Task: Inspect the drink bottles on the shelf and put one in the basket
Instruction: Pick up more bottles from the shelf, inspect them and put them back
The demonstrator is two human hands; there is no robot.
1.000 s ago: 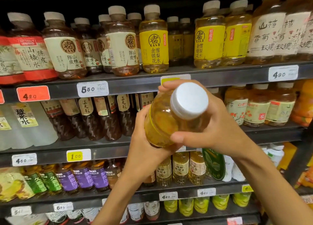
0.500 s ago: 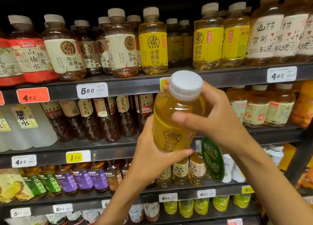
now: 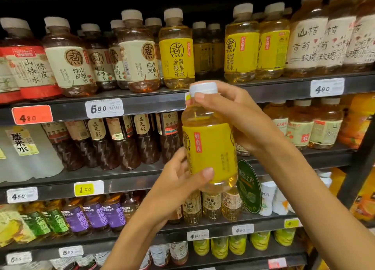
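A drink bottle (image 3: 210,146) with a yellow label, a white cap and pale yellow liquid stands upright in front of the shelves, held in both hands. My left hand (image 3: 178,186) grips its lower part, thumb across the front of the label near the base. My right hand (image 3: 239,117) holds the neck and shoulder, fingers curled just under the cap. More bottles of the same kind (image 3: 176,50) stand on the top shelf (image 3: 263,89). No basket is in view.
Black shelves carry rows of bottles: brown teas with cream labels (image 3: 140,54) above, dark bottles (image 3: 125,141) on the middle shelf, purple and green ones (image 3: 93,217) lower. Price tags (image 3: 104,108) line the shelf edges. A round green sign (image 3: 248,186) sticks out behind the held bottle.
The bottle has been tipped from cap-towards-me to upright, so its yellow label now faces me. Both hands kept their hold, and the right hand shifted up towards the cap.
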